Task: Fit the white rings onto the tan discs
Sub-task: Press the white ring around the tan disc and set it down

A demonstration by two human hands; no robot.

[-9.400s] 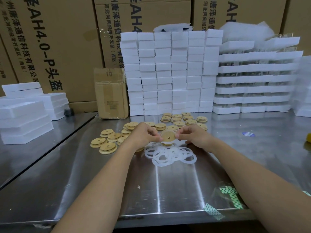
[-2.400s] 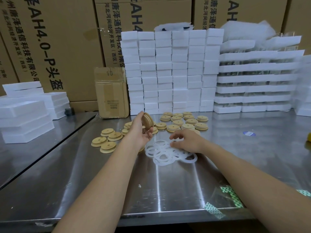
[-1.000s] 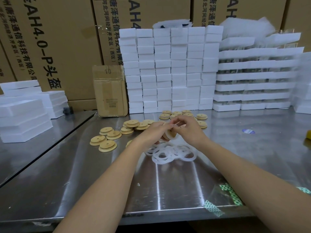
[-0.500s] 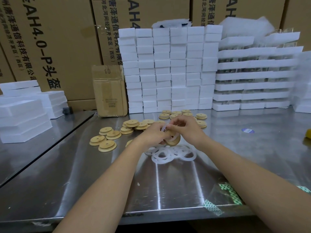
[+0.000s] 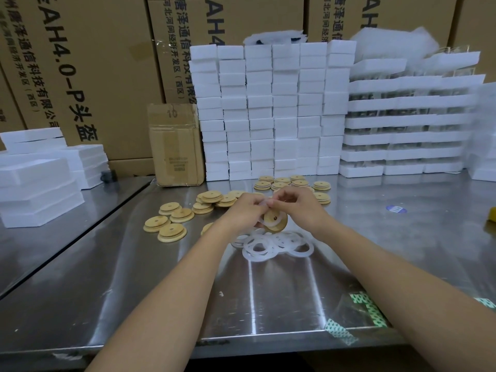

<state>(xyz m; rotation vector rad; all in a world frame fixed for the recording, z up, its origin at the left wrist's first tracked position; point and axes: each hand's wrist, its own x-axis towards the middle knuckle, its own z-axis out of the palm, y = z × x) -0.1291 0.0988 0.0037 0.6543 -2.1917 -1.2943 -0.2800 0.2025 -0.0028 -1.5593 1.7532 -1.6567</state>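
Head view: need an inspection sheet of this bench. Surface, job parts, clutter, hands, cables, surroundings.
Surface: steel table, shiny and reflective.
Job's things: one tan disc held above the table, a white ring partly round it; pile of white rings below the hands; loose tan discs to the left and behind.
Clutter: green tape scraps near the front edge; blue sticker; yellow object, cut off at the right edge.
Hands: left hand holds the tan disc; right hand pinches the white ring.
Cables: nothing seen.
Surroundings: white foam blocks stacked behind, small cardboard box, large cartons.
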